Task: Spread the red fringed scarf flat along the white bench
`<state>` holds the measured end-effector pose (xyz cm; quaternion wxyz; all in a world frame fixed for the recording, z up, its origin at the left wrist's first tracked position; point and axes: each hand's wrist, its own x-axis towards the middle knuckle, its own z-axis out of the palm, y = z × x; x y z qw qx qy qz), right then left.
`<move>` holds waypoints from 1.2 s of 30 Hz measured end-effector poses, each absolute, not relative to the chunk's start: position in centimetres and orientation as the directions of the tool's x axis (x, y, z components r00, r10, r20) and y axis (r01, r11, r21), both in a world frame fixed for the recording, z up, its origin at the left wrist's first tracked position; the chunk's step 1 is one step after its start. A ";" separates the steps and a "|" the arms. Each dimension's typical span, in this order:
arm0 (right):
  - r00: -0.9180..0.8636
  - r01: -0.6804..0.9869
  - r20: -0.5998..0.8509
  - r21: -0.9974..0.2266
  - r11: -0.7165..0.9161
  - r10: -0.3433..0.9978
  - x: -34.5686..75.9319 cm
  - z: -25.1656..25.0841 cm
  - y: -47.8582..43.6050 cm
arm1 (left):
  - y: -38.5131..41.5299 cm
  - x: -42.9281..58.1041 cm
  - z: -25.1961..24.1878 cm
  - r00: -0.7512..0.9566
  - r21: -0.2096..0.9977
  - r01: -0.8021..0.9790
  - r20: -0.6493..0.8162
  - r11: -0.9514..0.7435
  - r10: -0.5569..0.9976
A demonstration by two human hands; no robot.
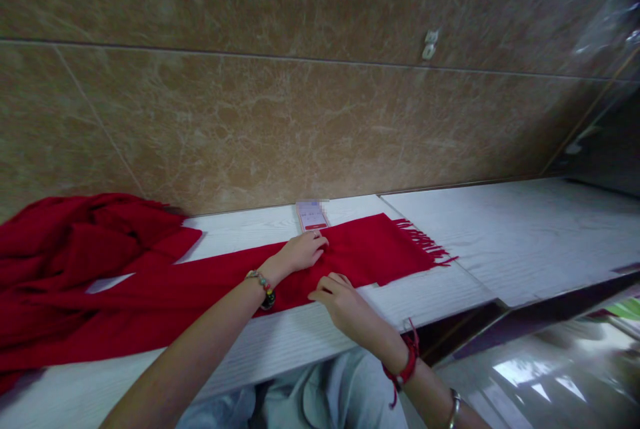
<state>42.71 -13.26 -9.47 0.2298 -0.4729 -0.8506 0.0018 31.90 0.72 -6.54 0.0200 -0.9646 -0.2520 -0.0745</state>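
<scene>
A red scarf [380, 249] with a fringed right end lies stretched along the white wood-grain counter [415, 309]. My left hand [300, 252], a beaded bracelet at its wrist, is on the scarf near its far edge, with curled fingers closed on the cloth. Closer to me, my right hand [340, 295] pinches the scarf's near edge between thumb and fingers. The fingertips of both hands are partly hidden. Just beyond my left hand, a phone or printed card [312, 215] with a pale face and a red band lies flat by the wall.
Bunched red cloth [100, 235] is heaped at the left and runs into the scarf. A brown marble-tiled wall [280, 129] rises behind the counter, with a small white fitting [430, 45] on it. Below the counter's front edge at the right is a shiny floor [540, 375].
</scene>
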 end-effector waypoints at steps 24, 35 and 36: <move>-0.268 0.937 0.530 -0.052 0.347 0.804 50.9 -10.3 -12.6 | 0.3 31.9 -8.5 0.940 0.048 0.301 0.152 -0.952 0.305; -0.470 0.844 0.476 -0.005 0.536 0.744 52.4 -9.7 -12.8 | 1.1 31.4 -7.9 0.938 0.029 0.344 0.018 -0.938 0.345; -0.469 0.845 0.474 -0.007 0.535 0.746 52.4 -9.8 -12.8 | 0.9 31.6 -7.7 0.936 0.022 0.353 0.004 -0.935 0.353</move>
